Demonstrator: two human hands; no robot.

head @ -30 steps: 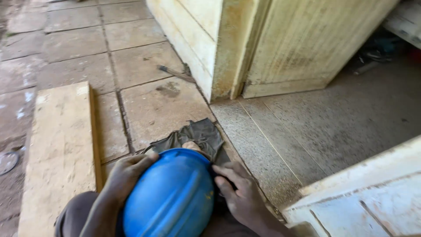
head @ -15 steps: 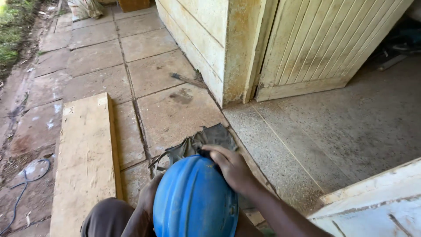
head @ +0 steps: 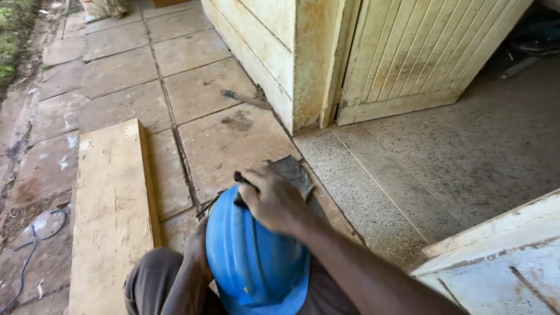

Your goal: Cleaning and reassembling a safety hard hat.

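Note:
A blue hard hat (head: 252, 262) rests on my lap at the bottom centre. My right hand (head: 273, 198) lies on its top front, fingers curled around a small dark object whose kind I cannot tell. My left hand (head: 199, 245) is pressed against the hat's left side and mostly hidden behind it. A dark grey cloth (head: 294, 172) lies on the paving just beyond the hat.
A pale wooden plank (head: 111, 210) lies on the stone paving at my left. A yellowed wall corner (head: 309, 64) and a slatted door (head: 420, 52) stand ahead. A white painted panel (head: 501, 256) sits at lower right. A blue cord (head: 29, 251) trails at the far left.
My right hand slid from the hat's right side up onto its top front. My left hand dropped lower behind the hat. The view shifted right and tilted up.

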